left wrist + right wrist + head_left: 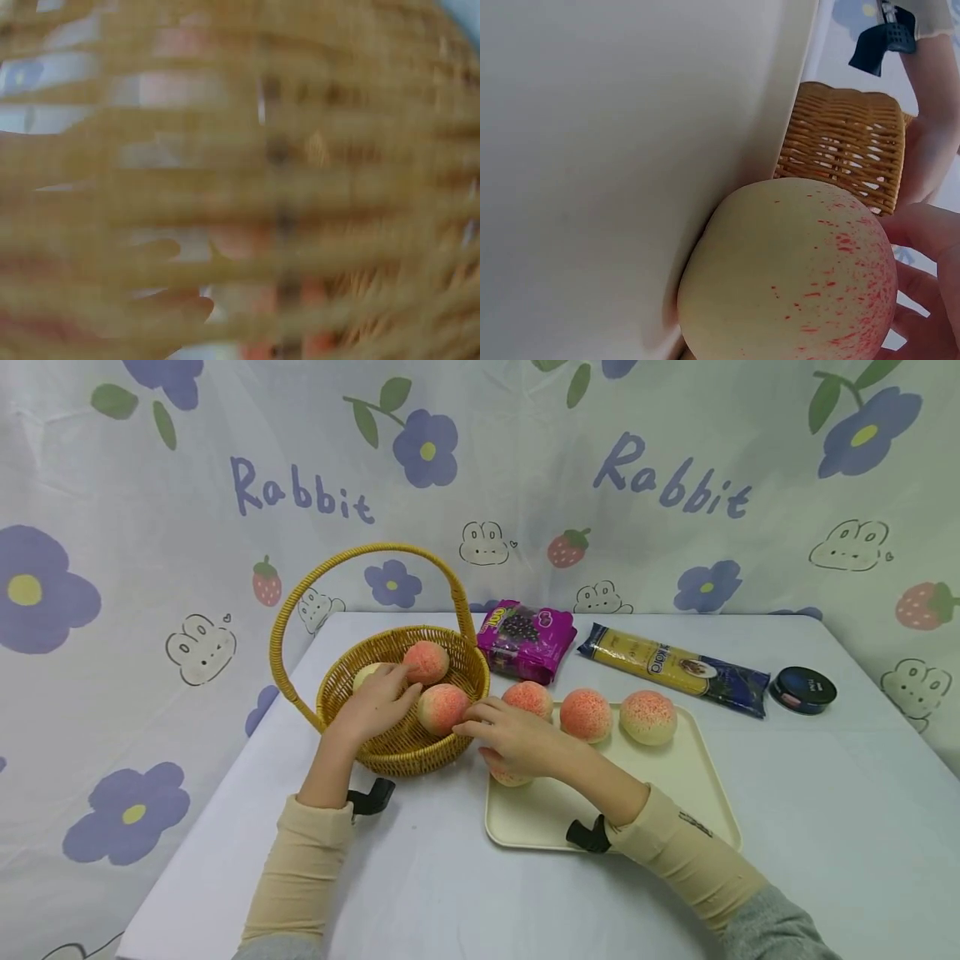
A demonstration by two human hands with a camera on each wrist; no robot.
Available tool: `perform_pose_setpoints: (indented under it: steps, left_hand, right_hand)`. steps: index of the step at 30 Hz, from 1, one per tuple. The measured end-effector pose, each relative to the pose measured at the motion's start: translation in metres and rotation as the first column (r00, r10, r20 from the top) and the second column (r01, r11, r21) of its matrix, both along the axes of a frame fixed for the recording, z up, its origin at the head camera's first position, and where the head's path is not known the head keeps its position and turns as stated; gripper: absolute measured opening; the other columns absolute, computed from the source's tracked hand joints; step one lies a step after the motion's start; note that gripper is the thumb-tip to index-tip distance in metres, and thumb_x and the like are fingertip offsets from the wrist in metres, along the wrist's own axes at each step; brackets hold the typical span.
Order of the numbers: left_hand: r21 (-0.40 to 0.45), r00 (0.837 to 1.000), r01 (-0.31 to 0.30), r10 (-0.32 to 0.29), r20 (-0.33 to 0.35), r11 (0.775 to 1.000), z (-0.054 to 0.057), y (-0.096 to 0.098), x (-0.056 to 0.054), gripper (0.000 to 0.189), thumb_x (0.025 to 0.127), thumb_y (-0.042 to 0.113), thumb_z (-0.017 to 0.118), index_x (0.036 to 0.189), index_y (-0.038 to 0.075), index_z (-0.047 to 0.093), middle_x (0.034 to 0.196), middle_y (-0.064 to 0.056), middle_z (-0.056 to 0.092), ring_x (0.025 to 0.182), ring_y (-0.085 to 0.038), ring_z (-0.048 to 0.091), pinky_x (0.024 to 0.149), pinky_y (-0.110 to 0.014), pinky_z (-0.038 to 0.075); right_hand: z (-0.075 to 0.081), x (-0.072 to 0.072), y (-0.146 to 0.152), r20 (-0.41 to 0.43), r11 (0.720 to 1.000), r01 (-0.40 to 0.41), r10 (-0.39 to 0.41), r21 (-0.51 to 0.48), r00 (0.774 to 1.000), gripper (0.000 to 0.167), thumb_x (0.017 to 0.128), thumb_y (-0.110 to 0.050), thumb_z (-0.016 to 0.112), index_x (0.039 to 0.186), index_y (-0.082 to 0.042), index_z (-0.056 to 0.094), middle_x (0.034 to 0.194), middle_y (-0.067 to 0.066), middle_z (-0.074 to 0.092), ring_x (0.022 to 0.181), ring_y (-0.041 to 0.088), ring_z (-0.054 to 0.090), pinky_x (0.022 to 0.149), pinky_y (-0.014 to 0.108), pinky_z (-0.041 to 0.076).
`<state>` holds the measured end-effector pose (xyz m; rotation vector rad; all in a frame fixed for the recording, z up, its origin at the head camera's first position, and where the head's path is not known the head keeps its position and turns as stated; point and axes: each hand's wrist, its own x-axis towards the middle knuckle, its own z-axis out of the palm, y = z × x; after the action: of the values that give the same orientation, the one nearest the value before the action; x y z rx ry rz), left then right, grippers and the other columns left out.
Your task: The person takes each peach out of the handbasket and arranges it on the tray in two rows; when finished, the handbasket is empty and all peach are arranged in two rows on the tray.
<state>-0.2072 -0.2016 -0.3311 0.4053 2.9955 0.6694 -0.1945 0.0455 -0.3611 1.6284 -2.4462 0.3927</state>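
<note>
In the head view, my left hand (375,703) reaches into the wicker basket (405,765), relaxed fingers over a pale peach (363,675) it partly hides. Its fingertips come right up to a red peach (427,662). Another peach (444,709) lies near the basket's right side. My right hand (517,739) spans from the rim to the tray, fingers loosely bent, tips beside that peach. Below its palm sits a tray peach (512,774), large in the right wrist view with the fingers behind it. Blurred weave (225,210) fills the left wrist view.
The cream tray (600,810) also bears three peaches (587,716) along its far edge. Behind it are a purple grape-print packet (525,639), a long yellow-and-blue packet (675,667) and a round dark tin (803,690). The basket's tall handle (375,550) arches up.
</note>
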Motion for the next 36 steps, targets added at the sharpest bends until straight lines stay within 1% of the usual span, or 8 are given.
perform_pose_setpoints:
  steps: [3, 5, 9, 13, 20, 23, 30, 36]
  left_hand:
    - [-0.017, 0.998, -0.061, 0.060, -0.036, 0.998, 0.000, -0.010, -0.004, 0.050, 0.097, 0.032, 0.039, 0.136, 0.001, 0.038, 0.136, -0.025, 0.035, 0.124, -0.042, 0.033, 0.097, -0.056, 0.031]
    - [-0.028, 0.995, -0.094, 0.093, -0.039, 0.995, -0.002, -0.016, -0.007, 0.051, 0.097, 0.035, 0.038, 0.136, 0.001, 0.039, 0.135, -0.026, 0.035, 0.124, -0.043, 0.031, 0.097, -0.057, 0.029]
    - [-0.056, 0.987, -0.159, 0.159, -0.003, 0.986, -0.007, -0.024, -0.013, 0.055, 0.096, 0.038, 0.038, 0.137, 0.002, 0.036, 0.138, -0.027, 0.030, 0.123, -0.048, 0.027, 0.093, -0.060, 0.031]
    - [-0.072, 0.981, -0.191, 0.193, 0.019, 0.979, -0.014, -0.028, -0.017, 0.054, 0.095, 0.034, 0.041, 0.139, 0.003, 0.034, 0.139, -0.027, 0.026, 0.122, -0.051, 0.026, 0.088, -0.063, 0.034]
    - [-0.132, 0.988, -0.150, 0.154, 0.019, 0.980, -0.023, -0.028, -0.027, 0.053, 0.096, 0.028, 0.041, 0.141, 0.005, 0.029, 0.141, -0.028, 0.019, 0.121, -0.058, 0.021, 0.093, -0.066, 0.025]
    - [-0.134, 0.986, -0.160, 0.165, 0.028, 0.978, -0.024, -0.028, -0.029, 0.053, 0.095, 0.029, 0.043, 0.142, 0.007, 0.029, 0.142, -0.028, 0.017, 0.120, -0.060, 0.020, 0.090, -0.067, 0.027]
    - [-0.110, 0.978, -0.210, 0.210, -0.012, 0.972, -0.025, -0.029, -0.033, 0.048, 0.092, 0.032, 0.047, 0.135, 0.012, 0.039, 0.134, -0.028, 0.021, 0.113, -0.055, 0.030, 0.081, -0.064, 0.036]
    - [-0.092, 0.984, -0.175, 0.173, -0.029, 0.980, -0.024, -0.027, -0.036, 0.035, 0.093, 0.031, 0.044, 0.122, 0.011, 0.046, 0.132, -0.026, 0.026, 0.110, -0.056, 0.033, 0.083, -0.064, 0.034]
  right_hand:
    - [0.000, 0.000, 0.000, 0.005, 1.000, 0.004, -0.004, 0.006, 1.000, 0.039, 0.083, -0.008, 0.059, 0.122, -0.012, 0.054, 0.119, 0.004, 0.053, 0.112, 0.020, 0.046, 0.095, 0.030, 0.039]
    - [0.000, -0.001, 0.000, 0.006, 1.000, 0.010, -0.010, 0.012, 1.000, 0.039, 0.083, -0.008, 0.058, 0.122, -0.012, 0.054, 0.119, 0.004, 0.053, 0.112, 0.020, 0.046, 0.095, 0.030, 0.039]
    - [0.002, 0.001, 0.000, 0.025, 0.999, 0.024, -0.025, 0.027, 0.999, 0.038, 0.084, -0.009, 0.059, 0.121, -0.013, 0.055, 0.119, 0.004, 0.052, 0.113, 0.020, 0.045, 0.093, 0.029, 0.040]
    - [0.002, 0.001, -0.002, 0.044, 0.998, 0.036, -0.038, 0.045, 0.998, 0.038, 0.084, -0.010, 0.059, 0.122, -0.014, 0.055, 0.120, 0.003, 0.052, 0.113, 0.018, 0.044, 0.092, 0.028, 0.041]
    - [0.001, 0.001, -0.002, 0.033, 0.999, 0.029, -0.030, 0.030, 0.999, 0.038, 0.084, -0.009, 0.059, 0.121, -0.014, 0.055, 0.119, 0.003, 0.052, 0.113, 0.019, 0.044, 0.092, 0.028, 0.040]
    - [0.001, 0.001, -0.002, 0.030, 1.000, 0.020, -0.021, 0.017, 0.999, 0.037, 0.084, -0.009, 0.059, 0.120, -0.013, 0.055, 0.118, 0.003, 0.053, 0.112, 0.019, 0.044, 0.092, 0.028, 0.040]
    - [0.000, 0.000, -0.002, 0.019, 1.000, 0.021, -0.021, 0.006, 1.000, 0.036, 0.083, -0.009, 0.060, 0.119, -0.014, 0.055, 0.117, 0.003, 0.053, 0.113, 0.019, 0.045, 0.094, 0.029, 0.040]
    - [0.001, -0.001, -0.003, 0.012, 1.000, 0.009, -0.009, -0.002, 1.000, 0.034, 0.085, -0.013, 0.062, 0.118, -0.012, 0.056, 0.116, 0.004, 0.054, 0.111, 0.020, 0.046, 0.093, 0.030, 0.040]
